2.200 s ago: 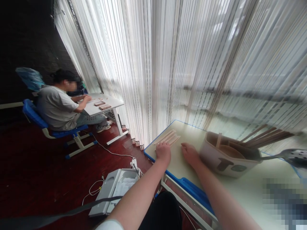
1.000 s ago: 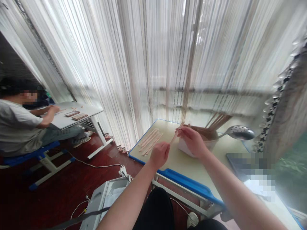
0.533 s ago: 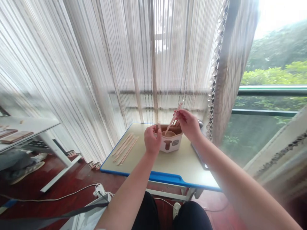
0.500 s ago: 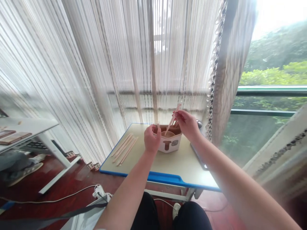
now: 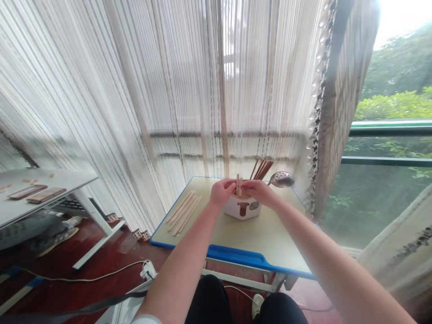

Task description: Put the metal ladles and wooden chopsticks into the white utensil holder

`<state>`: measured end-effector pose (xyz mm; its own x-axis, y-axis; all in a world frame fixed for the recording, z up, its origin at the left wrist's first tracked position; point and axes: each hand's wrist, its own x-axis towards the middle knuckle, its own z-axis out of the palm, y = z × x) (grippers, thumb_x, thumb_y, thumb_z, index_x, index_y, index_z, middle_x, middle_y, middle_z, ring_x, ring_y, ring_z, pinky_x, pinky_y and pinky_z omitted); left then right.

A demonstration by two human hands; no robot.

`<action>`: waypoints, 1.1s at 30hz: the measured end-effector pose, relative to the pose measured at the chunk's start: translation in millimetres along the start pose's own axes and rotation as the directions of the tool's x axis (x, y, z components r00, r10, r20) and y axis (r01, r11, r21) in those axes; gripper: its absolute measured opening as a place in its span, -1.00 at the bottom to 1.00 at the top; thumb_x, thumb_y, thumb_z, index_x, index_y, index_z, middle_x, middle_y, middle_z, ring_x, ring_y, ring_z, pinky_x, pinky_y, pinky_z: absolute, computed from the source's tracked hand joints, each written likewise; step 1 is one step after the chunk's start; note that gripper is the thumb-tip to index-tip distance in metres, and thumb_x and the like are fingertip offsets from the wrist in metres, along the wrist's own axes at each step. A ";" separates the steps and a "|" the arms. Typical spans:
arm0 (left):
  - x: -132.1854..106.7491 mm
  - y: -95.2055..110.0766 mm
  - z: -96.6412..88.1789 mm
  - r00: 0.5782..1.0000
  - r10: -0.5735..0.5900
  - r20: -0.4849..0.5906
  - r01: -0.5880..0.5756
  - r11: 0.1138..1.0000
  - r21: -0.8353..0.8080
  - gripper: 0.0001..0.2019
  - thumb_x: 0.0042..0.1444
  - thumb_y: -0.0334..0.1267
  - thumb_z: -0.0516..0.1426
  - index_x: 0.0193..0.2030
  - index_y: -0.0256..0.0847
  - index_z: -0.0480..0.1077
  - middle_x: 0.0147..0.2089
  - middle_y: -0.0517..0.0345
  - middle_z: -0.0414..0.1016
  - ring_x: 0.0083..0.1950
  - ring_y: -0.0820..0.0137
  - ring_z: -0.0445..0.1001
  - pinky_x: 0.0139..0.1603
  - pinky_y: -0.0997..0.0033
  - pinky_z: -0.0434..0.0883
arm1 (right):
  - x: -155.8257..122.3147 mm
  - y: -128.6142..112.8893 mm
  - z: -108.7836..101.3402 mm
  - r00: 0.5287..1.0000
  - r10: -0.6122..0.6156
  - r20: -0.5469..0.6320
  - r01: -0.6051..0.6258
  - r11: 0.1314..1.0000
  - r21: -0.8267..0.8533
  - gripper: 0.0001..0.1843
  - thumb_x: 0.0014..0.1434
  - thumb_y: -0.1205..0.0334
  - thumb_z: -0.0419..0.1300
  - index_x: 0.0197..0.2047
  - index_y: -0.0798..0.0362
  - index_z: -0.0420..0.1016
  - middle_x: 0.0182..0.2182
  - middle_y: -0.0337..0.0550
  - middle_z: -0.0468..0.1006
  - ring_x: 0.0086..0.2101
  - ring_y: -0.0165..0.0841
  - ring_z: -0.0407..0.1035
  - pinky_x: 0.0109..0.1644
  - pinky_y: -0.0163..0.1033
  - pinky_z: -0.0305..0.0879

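Observation:
A white utensil holder (image 5: 232, 209) with brown markings stands on the small table. Both of my hands meet over its opening, around light wooden chopsticks (image 5: 238, 185) that stand upright, their lower ends hidden inside. My left hand (image 5: 221, 193) is closed, its fingertips pinching at the chopsticks from the left. From the right, my right hand (image 5: 262, 192) is also closed on them. Behind it, dark brown chopsticks (image 5: 263, 169) lean out of the holder, next to a metal slotted ladle (image 5: 282, 179). More light chopsticks (image 5: 185, 212) lie in a loose row on the tabletop, left of my left hand.
The table (image 5: 270, 234) has a raised blue edge (image 5: 236, 257). A string curtain (image 5: 189, 90) hangs right behind it. To the left, another table (image 5: 76, 180) holds two brown trays (image 5: 45, 195), with a person's legs below. A white cable (image 5: 91, 281) crosses the floor.
My right hand has come down and left with its chopstick, which now stands upright between both hands. The brown chopsticks and the slotted ladle have come into clear sight. The view has shifted slightly.

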<state>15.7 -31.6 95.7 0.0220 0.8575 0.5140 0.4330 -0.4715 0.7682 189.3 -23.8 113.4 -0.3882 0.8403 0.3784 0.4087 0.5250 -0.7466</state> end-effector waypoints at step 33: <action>67.0 0.2 49.8 0.872 0.048 0.487 0.186 0.887 -0.422 -0.72 -0.06 -0.30 0.19 -0.16 -0.29 0.49 -0.20 0.00 0.55 -0.17 0.34 0.50 -0.04 0.25 0.41 | -42.2 18.4 -3.0 0.956 -0.034 -0.290 0.058 0.995 0.076 -0.78 0.06 0.17 0.10 -0.30 0.07 0.52 -0.38 -0.15 0.56 -0.32 -0.31 0.43 -0.20 -0.23 0.32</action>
<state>62.1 36.0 111.3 0.4787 0.8252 0.2998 0.0079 -0.3455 0.9384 215.7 -49.2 85.4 -0.1456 0.8253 0.5456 0.3210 0.5610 -0.7630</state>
